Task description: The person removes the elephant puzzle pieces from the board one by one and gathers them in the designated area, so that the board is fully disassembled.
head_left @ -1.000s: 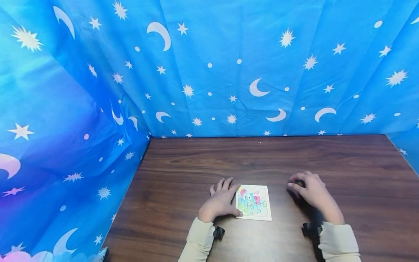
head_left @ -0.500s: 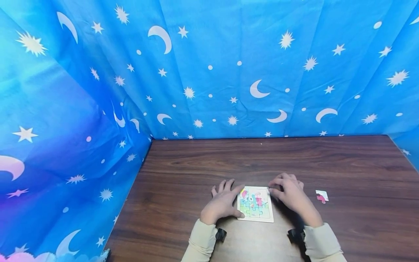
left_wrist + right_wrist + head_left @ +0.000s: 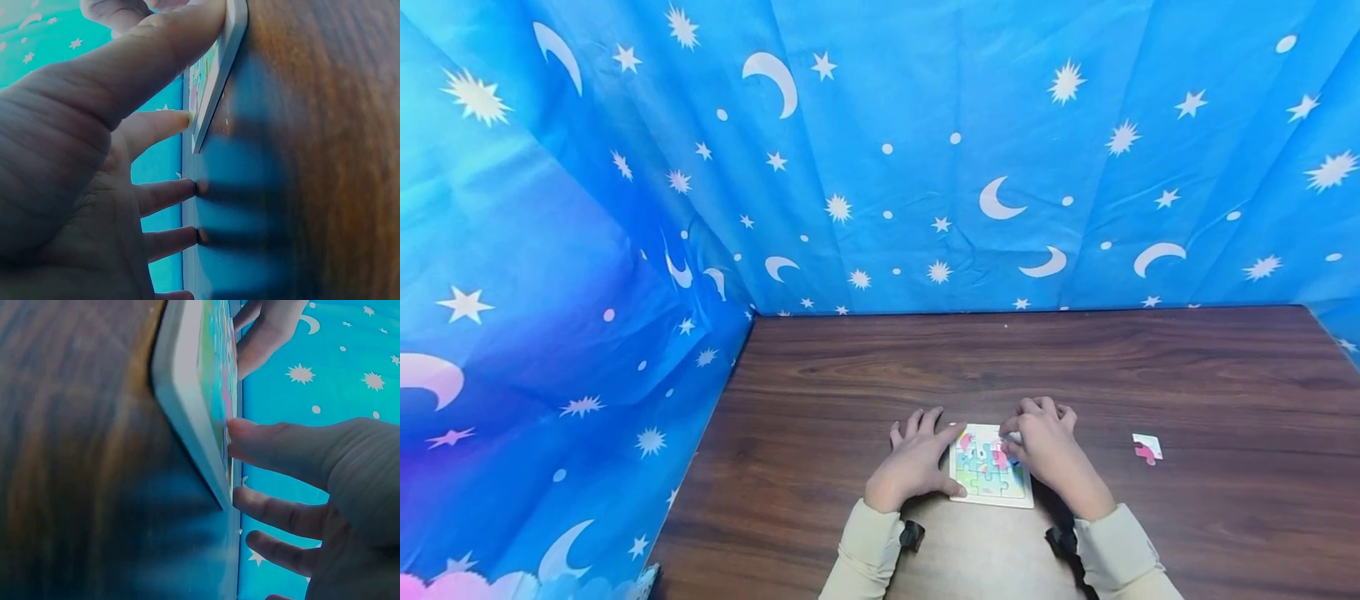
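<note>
A small square jigsaw puzzle (image 3: 987, 481) in a pale frame lies flat on the table, its picture coloured pink, blue and green. My left hand (image 3: 913, 468) rests at its left side with fingers spread, thumb and index fingertip touching the frame's left corners. Over the upper right of the puzzle, my right hand (image 3: 1051, 448) pinches a puzzle piece (image 3: 1015, 437), mostly covered by the fingers. In the right wrist view, the right thumb (image 3: 281, 447) reaches the puzzle's face. A loose pink and white puzzle piece (image 3: 1147, 448) lies to the right.
The brown wood-grain table (image 3: 850, 367) reaches back to a blue cloth (image 3: 925, 100) with moons and stars. Another part of the cloth hangs along the left side. Dark camera straps sit at both wrists.
My right hand has come left from the table on the right to the puzzle's upper right, bringing a piece. The loose piece on the right has come into sight. The left hand stays put.
</note>
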`<control>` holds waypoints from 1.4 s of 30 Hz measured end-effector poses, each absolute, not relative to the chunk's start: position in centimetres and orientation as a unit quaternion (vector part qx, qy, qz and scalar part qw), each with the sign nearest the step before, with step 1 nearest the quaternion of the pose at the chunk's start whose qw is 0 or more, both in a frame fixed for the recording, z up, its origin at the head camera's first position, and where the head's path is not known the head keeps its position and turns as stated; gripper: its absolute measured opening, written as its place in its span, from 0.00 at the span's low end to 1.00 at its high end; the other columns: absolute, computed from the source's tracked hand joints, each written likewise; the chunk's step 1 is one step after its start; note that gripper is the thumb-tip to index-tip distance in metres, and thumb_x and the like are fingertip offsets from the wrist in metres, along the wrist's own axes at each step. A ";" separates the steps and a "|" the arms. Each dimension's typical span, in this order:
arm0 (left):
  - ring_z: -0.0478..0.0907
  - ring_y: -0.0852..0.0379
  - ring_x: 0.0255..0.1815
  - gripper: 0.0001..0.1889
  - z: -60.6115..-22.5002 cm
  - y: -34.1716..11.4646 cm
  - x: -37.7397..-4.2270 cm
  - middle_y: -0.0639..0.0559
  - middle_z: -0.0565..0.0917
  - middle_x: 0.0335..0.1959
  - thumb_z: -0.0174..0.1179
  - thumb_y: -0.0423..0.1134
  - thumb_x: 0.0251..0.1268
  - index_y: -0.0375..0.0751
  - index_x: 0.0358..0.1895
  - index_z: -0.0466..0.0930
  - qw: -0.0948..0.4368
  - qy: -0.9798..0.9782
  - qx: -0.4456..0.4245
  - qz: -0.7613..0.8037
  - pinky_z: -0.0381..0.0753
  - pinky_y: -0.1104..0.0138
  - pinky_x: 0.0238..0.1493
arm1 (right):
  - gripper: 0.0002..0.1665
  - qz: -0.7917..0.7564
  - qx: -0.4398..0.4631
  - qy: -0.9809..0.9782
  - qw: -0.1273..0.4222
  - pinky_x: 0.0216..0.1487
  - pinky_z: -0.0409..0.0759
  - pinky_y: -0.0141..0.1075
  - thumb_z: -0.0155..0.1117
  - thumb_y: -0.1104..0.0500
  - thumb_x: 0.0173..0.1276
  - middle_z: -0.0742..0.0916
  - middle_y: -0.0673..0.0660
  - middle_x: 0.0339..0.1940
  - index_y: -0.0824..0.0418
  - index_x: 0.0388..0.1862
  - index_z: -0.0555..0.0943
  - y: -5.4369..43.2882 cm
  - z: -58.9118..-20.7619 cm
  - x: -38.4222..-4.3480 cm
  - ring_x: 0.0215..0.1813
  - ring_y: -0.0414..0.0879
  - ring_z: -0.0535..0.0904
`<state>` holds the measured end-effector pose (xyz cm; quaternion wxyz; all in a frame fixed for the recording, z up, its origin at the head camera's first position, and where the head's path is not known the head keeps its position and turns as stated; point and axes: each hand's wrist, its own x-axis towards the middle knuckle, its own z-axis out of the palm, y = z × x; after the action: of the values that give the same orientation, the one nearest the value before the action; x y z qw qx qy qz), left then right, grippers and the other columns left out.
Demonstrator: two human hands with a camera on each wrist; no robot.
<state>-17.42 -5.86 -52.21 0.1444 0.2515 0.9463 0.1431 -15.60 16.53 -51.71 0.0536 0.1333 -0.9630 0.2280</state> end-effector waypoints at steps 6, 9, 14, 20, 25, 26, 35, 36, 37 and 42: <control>0.51 0.36 0.78 0.49 -52.1 -5.7 -17.5 0.42 0.58 0.78 0.77 0.59 0.49 0.58 0.77 0.66 0.137 0.948 0.257 0.131 0.52 0.30 0.66 | 0.08 0.226 0.134 -0.964 0.045 0.55 0.57 0.76 0.77 0.65 0.58 0.81 0.57 0.39 0.52 0.28 0.86 16.4 -51.6 -15.7 0.52 0.65 0.72; 0.51 0.35 0.78 0.48 -52.0 -5.7 -17.4 0.42 0.58 0.79 0.77 0.59 0.49 0.58 0.77 0.67 0.137 0.948 0.259 0.125 0.52 0.31 0.66 | 0.11 0.225 0.138 -0.964 0.041 0.55 0.58 0.75 0.77 0.65 0.58 0.81 0.56 0.38 0.51 0.26 0.85 16.4 -51.6 -15.8 0.53 0.65 0.72; 0.53 0.35 0.77 0.48 -51.8 -5.8 -17.3 0.42 0.58 0.79 0.76 0.60 0.50 0.59 0.77 0.67 0.138 0.950 0.262 0.102 0.54 0.32 0.66 | 0.10 0.205 0.155 -0.966 0.040 0.57 0.57 0.75 0.76 0.63 0.61 0.81 0.56 0.40 0.51 0.26 0.84 16.2 -51.5 -15.6 0.56 0.66 0.71; 0.53 0.35 0.77 0.48 -51.5 -5.7 -17.2 0.41 0.59 0.79 0.78 0.58 0.49 0.58 0.76 0.68 0.136 0.950 0.264 0.102 0.54 0.32 0.67 | 0.08 0.197 0.172 -0.964 0.049 0.56 0.58 0.75 0.75 0.62 0.61 0.82 0.58 0.43 0.52 0.26 0.84 16.2 -51.2 -15.6 0.55 0.65 0.71; 0.52 0.35 0.77 0.48 -51.7 -5.6 -17.3 0.45 0.56 0.80 0.78 0.56 0.50 0.57 0.77 0.66 0.136 0.943 0.279 0.118 0.54 0.34 0.68 | 0.08 0.197 0.172 -0.964 0.041 0.54 0.61 0.75 0.75 0.63 0.60 0.82 0.59 0.43 0.54 0.26 0.83 16.3 -51.2 -15.7 0.53 0.64 0.71; 0.52 0.35 0.78 0.48 -51.7 -5.5 -17.4 0.46 0.56 0.80 0.78 0.55 0.50 0.56 0.77 0.67 0.137 0.942 0.283 0.121 0.54 0.34 0.68 | 0.09 0.199 0.171 -0.964 0.038 0.54 0.61 0.75 0.75 0.63 0.59 0.82 0.59 0.43 0.54 0.26 0.82 16.3 -51.2 -15.7 0.53 0.64 0.71; 0.53 0.37 0.78 0.46 -51.9 -5.5 -17.4 0.48 0.59 0.79 0.77 0.57 0.50 0.57 0.76 0.68 0.144 0.940 0.288 0.114 0.55 0.35 0.68 | 0.12 0.243 0.171 -0.954 0.031 0.51 0.62 0.69 0.74 0.66 0.56 0.80 0.54 0.38 0.54 0.24 0.79 16.8 -51.5 -15.8 0.50 0.60 0.71; 0.53 0.37 0.78 0.46 -51.9 -5.5 -17.4 0.48 0.59 0.80 0.77 0.57 0.51 0.57 0.76 0.68 0.145 0.940 0.288 0.113 0.55 0.35 0.68 | 0.13 0.252 0.171 -0.952 0.032 0.50 0.62 0.68 0.74 0.66 0.56 0.80 0.53 0.38 0.54 0.24 0.78 16.8 -51.5 -15.8 0.50 0.60 0.72; 0.53 0.37 0.78 0.46 -52.0 -5.5 -17.4 0.48 0.59 0.80 0.77 0.57 0.50 0.58 0.76 0.68 0.145 0.940 0.288 0.113 0.55 0.35 0.68 | 0.13 0.261 0.170 -0.950 0.033 0.50 0.62 0.68 0.74 0.66 0.56 0.80 0.53 0.37 0.54 0.23 0.78 16.9 -51.5 -15.9 0.49 0.59 0.72; 0.53 0.37 0.78 0.47 -52.1 -5.5 -17.4 0.48 0.59 0.80 0.77 0.57 0.50 0.58 0.76 0.67 0.142 0.940 0.288 0.110 0.54 0.34 0.68 | 0.13 0.299 0.165 -0.940 0.033 0.50 0.62 0.67 0.74 0.66 0.57 0.80 0.51 0.37 0.53 0.23 0.78 16.9 -51.5 -15.9 0.49 0.59 0.73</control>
<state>-17.43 -5.49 -52.10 0.1424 0.2885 0.9405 0.1096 -15.89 16.87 -51.47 0.0332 0.1646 -0.9395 0.2986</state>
